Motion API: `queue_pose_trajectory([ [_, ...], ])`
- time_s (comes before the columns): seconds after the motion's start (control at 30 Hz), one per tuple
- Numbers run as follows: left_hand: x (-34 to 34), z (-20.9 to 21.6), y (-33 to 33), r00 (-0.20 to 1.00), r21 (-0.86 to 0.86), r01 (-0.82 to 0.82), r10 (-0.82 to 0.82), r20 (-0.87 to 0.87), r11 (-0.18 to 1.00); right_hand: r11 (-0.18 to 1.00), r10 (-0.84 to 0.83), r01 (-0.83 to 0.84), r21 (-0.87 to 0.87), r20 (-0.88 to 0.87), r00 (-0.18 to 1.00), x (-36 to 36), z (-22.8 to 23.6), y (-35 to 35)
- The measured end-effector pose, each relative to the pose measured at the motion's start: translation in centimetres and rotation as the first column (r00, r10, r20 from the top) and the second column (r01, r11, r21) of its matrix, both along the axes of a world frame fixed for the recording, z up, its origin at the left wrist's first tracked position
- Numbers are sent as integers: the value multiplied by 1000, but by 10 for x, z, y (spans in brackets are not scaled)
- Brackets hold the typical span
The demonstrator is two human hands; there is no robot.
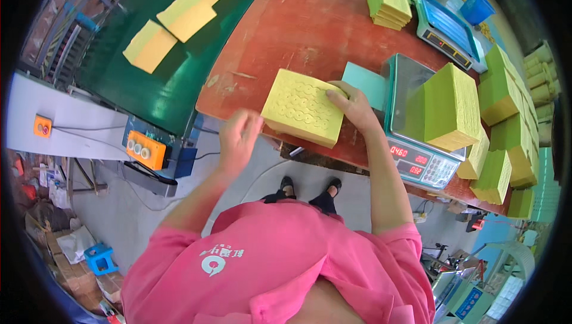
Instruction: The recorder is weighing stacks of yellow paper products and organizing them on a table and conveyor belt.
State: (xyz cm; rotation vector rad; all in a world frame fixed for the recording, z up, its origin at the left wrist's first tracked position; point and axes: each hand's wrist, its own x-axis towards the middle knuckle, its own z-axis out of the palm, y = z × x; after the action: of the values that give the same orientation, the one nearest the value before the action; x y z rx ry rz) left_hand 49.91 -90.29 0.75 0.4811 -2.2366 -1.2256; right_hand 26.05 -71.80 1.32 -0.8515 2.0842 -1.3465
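Note:
A thick stack of yellow paper (302,106) with wavy cut patterns on its top lies at the near edge of the red table, its front corner jutting past the edge. My right hand (353,104) grips its far right side, thumb on top and fingers down the side. Close by its left corner is my left hand (239,138), fingers loosely bent and apart, with nothing seen in it. Right of my right hand stands a digital scale (411,109) with lit red figures, and a tall yellow paper stack (453,106) rests on its plate.
At left runs a green conveyor belt (134,88) carrying several paper stacks (186,15); an orange button box (145,150) hangs at its near end. A second scale (447,32), a flat turquoise sheet (364,84) and more yellow stacks (512,127) occupy the red table (286,20).

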Motion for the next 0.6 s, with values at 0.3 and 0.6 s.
queue_pose_trajectory([
  [0.3, 29, -57, 49, 991, 989, 91, -107, -79, 118, 980, -178, 182, 76, -63, 982, 122, 1, 31],
  [0.6, 26, -18, 57, 982, 870, 156, -169, -86, 468, 959, -279, 281, 30, -51, 959, 154, -10, 38],
])
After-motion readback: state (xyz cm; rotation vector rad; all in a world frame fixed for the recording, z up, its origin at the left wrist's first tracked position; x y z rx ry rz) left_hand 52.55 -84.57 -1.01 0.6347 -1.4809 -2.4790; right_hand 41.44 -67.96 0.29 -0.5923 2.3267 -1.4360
